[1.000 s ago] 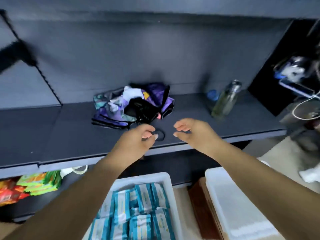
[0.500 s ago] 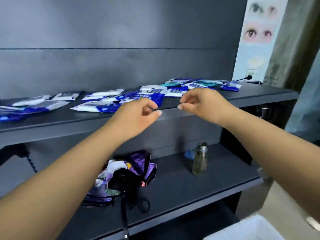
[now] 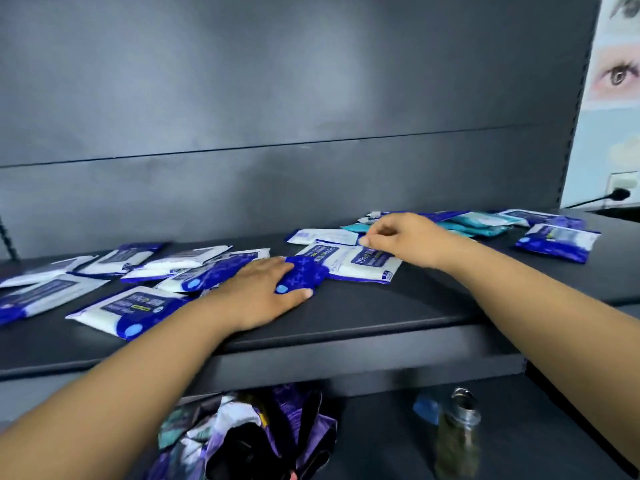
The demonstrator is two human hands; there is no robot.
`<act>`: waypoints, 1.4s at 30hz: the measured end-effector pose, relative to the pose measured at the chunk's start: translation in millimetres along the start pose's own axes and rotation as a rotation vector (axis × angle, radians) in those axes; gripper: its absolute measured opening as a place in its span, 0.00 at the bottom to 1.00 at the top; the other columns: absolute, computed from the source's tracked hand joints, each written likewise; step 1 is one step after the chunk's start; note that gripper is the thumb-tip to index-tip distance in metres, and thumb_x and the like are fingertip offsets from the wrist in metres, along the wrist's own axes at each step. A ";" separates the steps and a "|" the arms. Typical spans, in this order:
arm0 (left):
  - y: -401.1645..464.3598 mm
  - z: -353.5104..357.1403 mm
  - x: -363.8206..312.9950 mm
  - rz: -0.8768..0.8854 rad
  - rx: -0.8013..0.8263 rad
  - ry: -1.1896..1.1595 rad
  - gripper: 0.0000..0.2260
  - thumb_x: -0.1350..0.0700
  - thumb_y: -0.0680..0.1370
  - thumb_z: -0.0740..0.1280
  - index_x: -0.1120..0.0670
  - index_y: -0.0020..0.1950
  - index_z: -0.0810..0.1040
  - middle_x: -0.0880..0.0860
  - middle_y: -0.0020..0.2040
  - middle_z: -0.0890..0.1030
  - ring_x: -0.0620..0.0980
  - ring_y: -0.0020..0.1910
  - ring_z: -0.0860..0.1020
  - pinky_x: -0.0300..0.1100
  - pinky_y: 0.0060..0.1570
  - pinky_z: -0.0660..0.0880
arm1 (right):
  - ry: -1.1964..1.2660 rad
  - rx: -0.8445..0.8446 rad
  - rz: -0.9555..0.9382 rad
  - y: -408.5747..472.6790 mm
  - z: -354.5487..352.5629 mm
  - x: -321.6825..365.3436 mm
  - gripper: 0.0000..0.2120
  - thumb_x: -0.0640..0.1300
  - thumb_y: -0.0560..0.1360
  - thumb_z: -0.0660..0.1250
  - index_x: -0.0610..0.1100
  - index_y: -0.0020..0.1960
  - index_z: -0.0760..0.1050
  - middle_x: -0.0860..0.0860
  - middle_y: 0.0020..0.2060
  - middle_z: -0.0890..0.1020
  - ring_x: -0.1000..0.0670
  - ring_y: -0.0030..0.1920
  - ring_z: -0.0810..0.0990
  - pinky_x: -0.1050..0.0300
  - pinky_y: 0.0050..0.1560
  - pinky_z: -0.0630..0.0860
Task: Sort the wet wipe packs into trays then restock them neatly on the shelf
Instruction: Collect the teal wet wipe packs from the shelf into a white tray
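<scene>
Your left hand [image 3: 263, 292] lies on the dark shelf [image 3: 398, 306], fingers and thumb curled round the blue end of a wet wipe pack [image 3: 343, 265]. Your right hand [image 3: 401, 237] pinches the same pack's far edge. Blue-and-white packs [image 3: 135, 308] lie scattered to your left, teal packs [image 3: 474, 225] behind your right wrist. On the lower shelf [image 3: 381, 441] sit a crumpled purple bag [image 3: 249, 441] and a glass bottle [image 3: 457, 434].

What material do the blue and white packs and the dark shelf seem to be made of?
Blue and white packs: apparently soft plastic film, slightly glossy; they wrinkle and catch light. Dark shelf: likely painted metal, matte; thin flat board with a folded front edge, though not certain.
</scene>
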State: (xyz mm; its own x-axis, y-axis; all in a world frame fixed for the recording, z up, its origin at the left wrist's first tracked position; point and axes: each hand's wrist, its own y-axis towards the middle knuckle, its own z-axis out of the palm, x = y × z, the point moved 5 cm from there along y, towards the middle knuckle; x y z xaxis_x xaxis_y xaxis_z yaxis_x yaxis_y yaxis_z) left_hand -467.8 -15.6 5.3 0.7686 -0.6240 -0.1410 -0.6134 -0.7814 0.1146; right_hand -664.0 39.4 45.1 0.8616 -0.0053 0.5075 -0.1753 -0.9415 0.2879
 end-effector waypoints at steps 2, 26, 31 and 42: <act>4.8 -0.6 12.6 -0.043 0.011 0.006 0.29 0.40 0.78 0.56 0.51 0.76 0.56 0.49 0.77 0.53 0.46 0.75 0.50 0.38 0.70 0.47 | -0.014 0.088 -0.005 21.6 12.0 -4.2 0.11 0.55 0.77 0.62 0.48 0.45 0.74 0.53 0.40 0.75 0.51 0.46 0.72 0.59 0.45 0.67; 188.0 4.8 -83.1 0.029 0.099 -0.131 0.21 0.45 0.81 0.54 0.51 0.71 0.68 0.53 0.70 0.70 0.52 0.67 0.68 0.41 0.66 0.63 | 0.217 0.105 0.228 91.4 -29.1 -99.6 0.25 0.62 0.78 0.51 0.48 0.38 0.78 0.49 0.57 0.80 0.47 0.60 0.75 0.49 0.69 0.64; 198.3 22.1 -86.1 0.060 0.186 -0.232 0.24 0.40 0.78 0.56 0.49 0.71 0.67 0.48 0.71 0.67 0.48 0.69 0.65 0.40 0.68 0.58 | 0.097 0.161 0.255 88.0 -43.4 -105.7 0.27 0.60 0.79 0.48 0.42 0.51 0.78 0.47 0.57 0.79 0.49 0.60 0.74 0.57 0.61 0.61; 203.6 10.9 -79.1 0.096 0.110 -0.253 0.12 0.43 0.74 0.66 0.51 0.44 0.74 0.49 0.42 0.76 0.44 0.41 0.71 0.38 0.42 0.67 | -0.180 0.414 0.384 68.8 -46.4 -98.5 0.28 0.58 0.80 0.49 0.38 0.64 0.71 0.46 0.46 0.79 0.53 0.37 0.74 0.68 0.30 0.66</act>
State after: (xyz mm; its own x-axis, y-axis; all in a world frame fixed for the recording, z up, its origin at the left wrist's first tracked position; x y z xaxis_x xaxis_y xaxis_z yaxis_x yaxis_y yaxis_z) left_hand -655.5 -125.3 29.1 0.6443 -0.6652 -0.3774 -0.7081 -0.7053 0.0344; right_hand -783.1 -9.2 52.6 0.8469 -0.3950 0.3560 -0.3216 -0.9136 -0.2488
